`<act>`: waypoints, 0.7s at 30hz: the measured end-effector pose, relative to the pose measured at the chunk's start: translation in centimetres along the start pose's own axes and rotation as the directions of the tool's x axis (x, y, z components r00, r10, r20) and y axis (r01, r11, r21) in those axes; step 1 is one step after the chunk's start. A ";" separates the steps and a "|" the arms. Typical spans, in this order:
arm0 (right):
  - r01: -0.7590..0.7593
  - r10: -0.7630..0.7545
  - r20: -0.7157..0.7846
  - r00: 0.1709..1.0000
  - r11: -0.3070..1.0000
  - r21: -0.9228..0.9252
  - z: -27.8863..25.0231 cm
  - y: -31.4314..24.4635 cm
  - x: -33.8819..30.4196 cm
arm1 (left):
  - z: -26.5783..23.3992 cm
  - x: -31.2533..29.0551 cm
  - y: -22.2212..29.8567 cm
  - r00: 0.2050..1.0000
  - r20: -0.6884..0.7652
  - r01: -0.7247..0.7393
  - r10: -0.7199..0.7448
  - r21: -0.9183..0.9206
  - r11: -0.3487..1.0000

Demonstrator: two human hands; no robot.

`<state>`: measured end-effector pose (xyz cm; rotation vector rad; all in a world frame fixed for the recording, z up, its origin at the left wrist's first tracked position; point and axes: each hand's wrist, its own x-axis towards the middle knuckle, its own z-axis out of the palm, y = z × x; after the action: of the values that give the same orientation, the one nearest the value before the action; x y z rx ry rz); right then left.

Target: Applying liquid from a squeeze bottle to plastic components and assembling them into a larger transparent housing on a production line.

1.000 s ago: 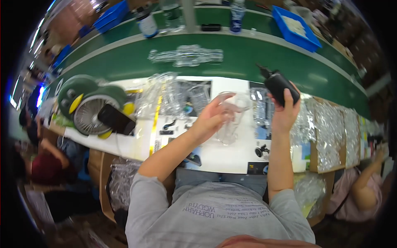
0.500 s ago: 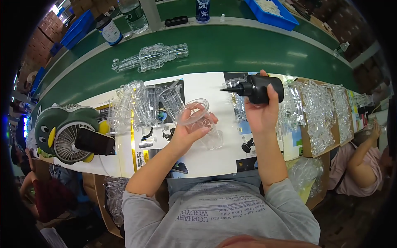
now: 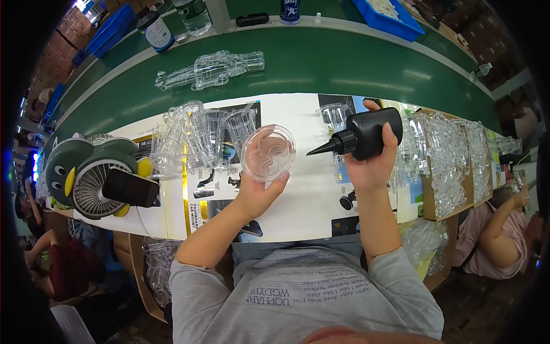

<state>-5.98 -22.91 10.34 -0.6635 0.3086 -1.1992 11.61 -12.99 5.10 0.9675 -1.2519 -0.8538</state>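
Your left hand (image 3: 259,192) cups a clear plastic cup (image 3: 268,152) above the desk (image 3: 312,198), fingers closed on its thin, light, likely slippery wall; your right hand (image 3: 369,163) grips a black nozzle bottle (image 3: 362,136) beside it

We see a green workbench (image 3: 355,63) with white printed sheets (image 3: 309,195) along its near edge, carrying clear plastic cups (image 3: 200,135), a penguin-shaped fan (image 3: 91,178) and a row of clear parts (image 3: 212,69).
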 end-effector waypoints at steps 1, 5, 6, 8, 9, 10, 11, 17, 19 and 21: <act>0.002 -0.003 -0.005 1.000 1.000 -0.004 0.2 -0.1 -0.1 | 0.2 0.1 -0.2 0.999 0.008 0.042 -0.041 -0.089 0.995; 0.130 -0.137 -0.046 0.990 0.984 -0.124 0.1 -0.5 -0.5 | 0.8 0.2 0.4 0.995 0.023 0.103 -0.102 -0.087 0.991; 0.134 -0.141 -0.051 0.989 0.984 -0.115 0.0 -0.6 -0.5 | 0.8 0.2 0.6 0.997 0.034 0.071 -0.073 0.049 0.996; 0.174 -0.184 -0.080 0.980 0.978 -0.112 0.2 -0.8 -0.3 | 1.0 0.2 0.6 0.997 0.055 0.035 -0.045 0.176 0.984; 0.196 -0.206 -0.064 0.976 0.972 -0.131 0.1 -1.0 -0.3 | 1.2 0.1 0.6 0.997 0.055 0.045 -0.053 0.148 0.988; 0.218 -0.227 -0.046 0.973 0.965 -0.149 0.1 -1.1 -0.2 | 1.3 -0.1 0.6 0.997 0.052 0.055 -0.062 0.121 0.991; 0.227 -0.243 -0.066 0.968 0.956 -0.183 0.2 -1.3 -0.2 | 1.3 -0.2 0.5 0.996 0.056 0.056 -0.063 0.117 0.992; 0.224 -0.246 -0.046 0.968 0.936 -0.272 -0.2 -2.5 0.0 | 1.5 -0.2 -0.1 1.000 0.010 0.011 -0.014 0.220 0.975; 0.231 -0.252 -0.048 0.966 0.935 -0.270 0.0 -2.4 0.1 | 1.5 -0.3 -0.2 1.000 0.015 -0.029 0.026 0.287 0.958; 0.235 -0.256 -0.049 0.965 0.935 -0.264 0.0 -2.4 0.1 | 1.5 -0.4 -0.1 1.000 0.009 -0.023 0.021 0.289 0.957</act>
<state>-7.76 -23.46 11.84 -0.8990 0.4664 -1.4427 10.10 -12.87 4.97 1.1807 -1.4158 -0.6665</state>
